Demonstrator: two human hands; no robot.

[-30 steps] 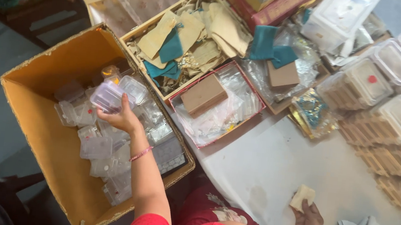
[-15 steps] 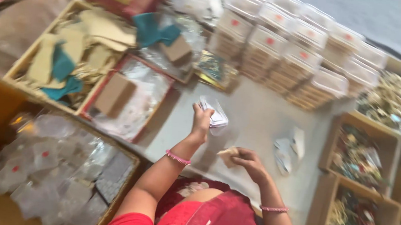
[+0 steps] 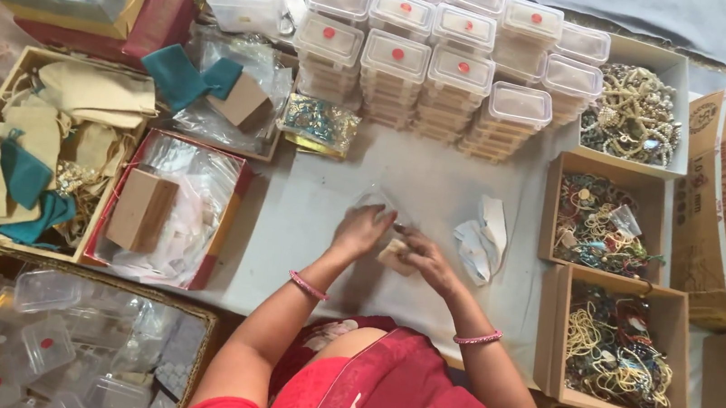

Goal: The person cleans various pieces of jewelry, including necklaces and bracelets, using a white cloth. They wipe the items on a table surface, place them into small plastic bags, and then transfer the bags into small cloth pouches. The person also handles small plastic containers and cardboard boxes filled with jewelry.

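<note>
My left hand [image 3: 362, 229] holds a small clear plastic box [image 3: 374, 202] over the grey table [image 3: 308, 207]. My right hand [image 3: 422, 258] meets it from the right and pinches a small beige card [image 3: 394, 253] against it. Both hands sit in the middle of the table, close to my body, with pink bangles on the wrists. A small heap of white paper slips [image 3: 483, 236] lies just right of my right hand.
Stacks of clear lidded boxes with red dots [image 3: 438, 62] fill the far side. Cardboard trays of beaded jewellery [image 3: 615, 347] line the right. Trays with cloth pouches [image 3: 31, 157] and plastic bags [image 3: 171, 209] sit left; a carton of empty clear boxes [image 3: 64, 352] lies at lower left.
My left hand carried a clear box from the carton at left to the table centre. My right hand rose from the table with the beige card, and both hands now meet.
</note>
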